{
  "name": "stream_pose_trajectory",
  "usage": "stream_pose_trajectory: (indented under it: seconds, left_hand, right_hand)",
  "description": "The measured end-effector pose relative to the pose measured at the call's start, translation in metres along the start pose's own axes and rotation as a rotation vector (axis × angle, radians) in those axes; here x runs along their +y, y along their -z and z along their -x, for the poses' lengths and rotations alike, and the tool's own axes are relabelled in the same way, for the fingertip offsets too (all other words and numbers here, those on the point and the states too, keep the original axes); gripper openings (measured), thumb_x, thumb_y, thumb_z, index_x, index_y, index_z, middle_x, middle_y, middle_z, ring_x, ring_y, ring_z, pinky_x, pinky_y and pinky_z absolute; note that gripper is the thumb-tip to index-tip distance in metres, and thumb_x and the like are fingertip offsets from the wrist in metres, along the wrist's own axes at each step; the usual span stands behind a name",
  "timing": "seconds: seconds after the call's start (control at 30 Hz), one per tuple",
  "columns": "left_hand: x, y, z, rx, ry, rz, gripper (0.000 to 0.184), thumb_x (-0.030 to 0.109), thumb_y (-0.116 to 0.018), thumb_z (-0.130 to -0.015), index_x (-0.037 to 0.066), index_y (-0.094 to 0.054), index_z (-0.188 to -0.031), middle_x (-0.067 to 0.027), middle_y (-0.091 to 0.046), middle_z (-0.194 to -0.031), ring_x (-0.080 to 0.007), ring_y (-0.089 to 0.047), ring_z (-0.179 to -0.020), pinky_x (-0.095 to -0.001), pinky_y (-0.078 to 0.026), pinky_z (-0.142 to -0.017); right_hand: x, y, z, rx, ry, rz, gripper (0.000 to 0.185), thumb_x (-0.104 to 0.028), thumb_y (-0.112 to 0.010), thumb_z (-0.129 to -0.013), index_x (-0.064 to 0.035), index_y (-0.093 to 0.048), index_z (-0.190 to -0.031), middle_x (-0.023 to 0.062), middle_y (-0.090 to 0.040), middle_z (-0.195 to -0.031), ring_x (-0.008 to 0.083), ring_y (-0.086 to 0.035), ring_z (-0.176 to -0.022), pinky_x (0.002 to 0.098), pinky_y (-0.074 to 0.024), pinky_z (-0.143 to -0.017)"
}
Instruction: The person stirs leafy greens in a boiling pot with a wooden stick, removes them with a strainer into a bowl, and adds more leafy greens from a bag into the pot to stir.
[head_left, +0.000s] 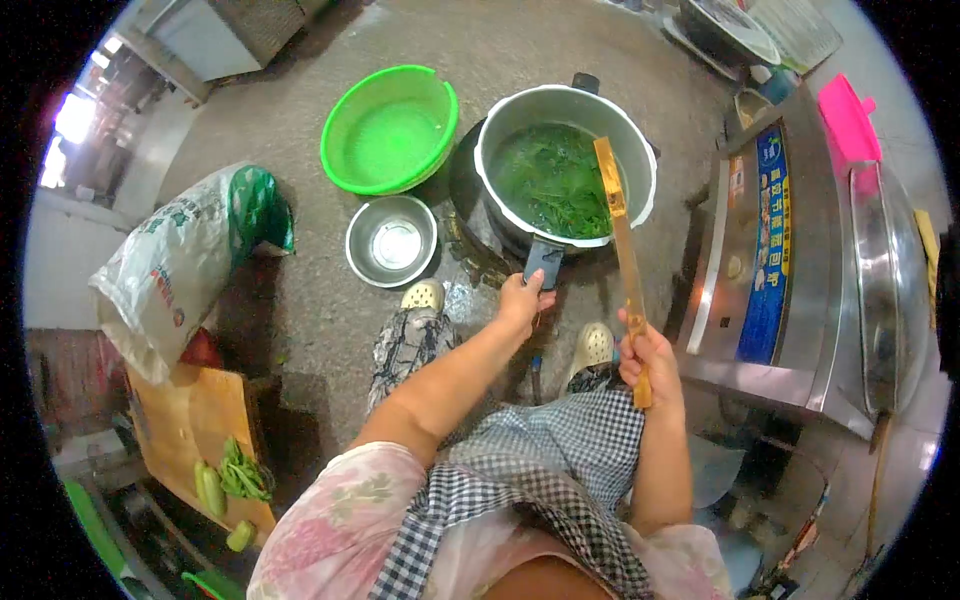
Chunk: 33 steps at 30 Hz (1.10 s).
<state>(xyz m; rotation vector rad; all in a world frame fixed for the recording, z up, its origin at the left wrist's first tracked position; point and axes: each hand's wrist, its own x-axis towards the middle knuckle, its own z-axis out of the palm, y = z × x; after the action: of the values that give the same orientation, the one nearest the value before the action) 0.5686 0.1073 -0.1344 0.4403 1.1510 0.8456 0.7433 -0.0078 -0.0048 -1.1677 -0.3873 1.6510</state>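
Nearest to us, below the checked apron [560, 440], our right hand [650, 358] is closed around the lower part of a flat wooden stick [626, 255]. Our left hand [524, 300] reaches further forward, its fingers curled around the grey near handle [543, 265] of the big metal pot [648, 190]. The pot lies straight ahead of both hands, and the left is the nearer, being already on its handle.

The stick's long axis runs away from us, leaning slightly left as it rises from the right fist, crossing the near right part of the rim. Its far end lies over the leafy greens [550, 185] in the water; from above, we cannot tell whether it dips in or hangs just clear.

To the pot's left, the steel bowl [352, 250] stands on the floor, with the green basket [328, 160] just beyond it. Further left, pale green squash [208, 488] lies on a wooden surface [175, 410], near a white and green sack [175, 260]. Off to the right stands a steel appliance with a blue label [770, 250].
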Motion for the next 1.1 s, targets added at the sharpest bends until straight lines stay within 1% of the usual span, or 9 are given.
stream_pose_trajectory:
  seconds: [0.23, 0.3, 0.37, 0.5, 0.63, 0.7, 0.8, 0.97, 1.1]
  left_hand:
    - [-0.023, 0.011, -0.033, 0.138, -0.078, -0.305, 0.027, 0.025, -0.060, -0.078, 0.000, -0.058, -0.071, -0.0107, -0.059, -0.065, -0.0220, -0.057, -0.053, -0.0367, -0.047, -0.051]
    - [-0.033, 0.006, -0.034, 0.248, -0.082, -0.639, 0.028, 0.028, -0.059, -0.078, 0.000, -0.058, -0.072, -0.0120, -0.056, -0.057, -0.0211, -0.056, -0.050, -0.0363, -0.046, -0.048]
    - [-0.009, 0.010, -0.005, -0.069, 0.044, -0.391, 0.040, 0.032, -0.057, -0.080, -0.003, -0.050, -0.100, -0.0116, -0.053, -0.062, -0.0179, -0.052, -0.048, -0.0320, -0.044, -0.043]
    - [0.079, 0.035, 0.075, 0.037, -0.317, -0.529, 0.053, 0.029, -0.056, -0.080, -0.004, -0.039, -0.117, -0.0155, -0.057, -0.075, -0.0217, -0.056, -0.059, -0.0357, -0.045, -0.056]
    - [0.117, 0.132, 0.089, 0.369, -0.830, -0.801, 0.055, 0.027, -0.055, -0.080, -0.002, -0.035, -0.123, -0.0209, -0.055, -0.099, -0.0279, -0.054, -0.091, -0.0380, -0.043, -0.080]
    - [0.165, 0.193, 0.146, 0.197, -0.721, -0.356, 0.053, 0.026, -0.057, -0.080, 0.000, -0.039, -0.121, -0.0174, -0.056, -0.100, -0.0233, -0.055, -0.087, -0.0353, -0.046, -0.073]
    - [0.221, 0.303, 0.223, 0.738, -0.815, -0.676, 0.037, 0.023, -0.057, -0.078, -0.001, -0.051, -0.106, -0.0090, -0.057, -0.083, -0.0169, -0.055, -0.071, -0.0306, -0.046, -0.061]
    - [0.274, 0.468, 0.358, 1.039, -1.049, 0.011, 0.010, 0.012, -0.052, -0.081, 0.005, -0.049, -0.088, -0.0063, -0.052, -0.064, -0.0153, -0.051, -0.049, -0.0279, -0.042, -0.042]
    - [0.282, 0.524, 0.452, 1.209, -1.145, 0.544, 0.023, 0.027, -0.057, -0.081, 0.005, -0.050, -0.087, -0.0060, -0.053, -0.069, -0.0168, -0.051, -0.053, -0.0288, -0.043, -0.043]
  right_hand:
    - [0.009, -0.009, -0.012, -0.053, 0.054, 0.012, 0.045, -0.018, -0.057, -0.082, -0.0064, -0.043, -0.123, -0.0040, -0.040, -0.061, 0.0045, -0.034, -0.045, 0.0173, -0.0264, -0.038]
    - [0.014, -0.003, -0.016, -0.006, 0.054, 0.101, 0.042, -0.020, -0.058, -0.082, -0.0079, -0.047, -0.120, -0.0050, -0.038, -0.061, 0.0023, -0.030, -0.043, 0.0176, -0.0246, -0.037]
    - [0.016, 0.006, -0.026, 0.026, 0.064, 0.160, 0.036, -0.019, -0.054, -0.085, -0.0096, -0.049, -0.119, -0.0061, -0.036, -0.062, 0.0021, -0.031, -0.045, 0.0173, -0.0244, -0.037]
    - [0.000, 0.021, -0.065, -0.052, -0.041, 0.265, 0.044, -0.031, -0.050, -0.087, -0.0162, -0.040, -0.127, 0.0030, -0.044, -0.080, 0.0138, -0.035, -0.053, 0.0267, -0.0295, -0.035]
    - [0.011, 0.002, -0.087, -0.001, -0.077, 0.280, 0.024, -0.035, -0.047, -0.088, -0.0136, -0.049, -0.100, -0.0017, -0.033, -0.059, 0.0126, -0.026, -0.047, 0.0263, -0.0217, -0.032]
    - [0.018, 0.021, -0.109, -0.033, -0.152, 0.225, 0.022, -0.036, -0.047, -0.088, -0.0146, -0.049, -0.095, -0.0022, -0.032, -0.057, 0.0127, -0.026, -0.047, 0.0261, -0.0214, -0.033]
    - [0.022, 0.018, -0.107, -0.044, -0.086, 0.265, 0.023, -0.036, -0.047, -0.087, -0.0145, -0.051, -0.095, -0.0019, -0.035, -0.058, 0.0132, -0.027, -0.048, 0.0283, -0.0240, -0.035]
    - [0.021, 0.008, -0.085, 0.068, 0.039, 0.349, 0.023, -0.034, -0.049, -0.085, -0.0146, -0.051, -0.097, 0.0001, -0.042, -0.062, 0.0153, -0.033, -0.049, 0.0310, -0.0272, -0.038]
    - [0.017, 0.021, -0.090, 0.080, -0.045, 0.402, 0.022, -0.034, -0.051, -0.084, -0.0126, -0.051, -0.089, 0.0017, -0.045, -0.064, 0.0166, -0.035, -0.051, 0.0308, -0.0270, -0.040]
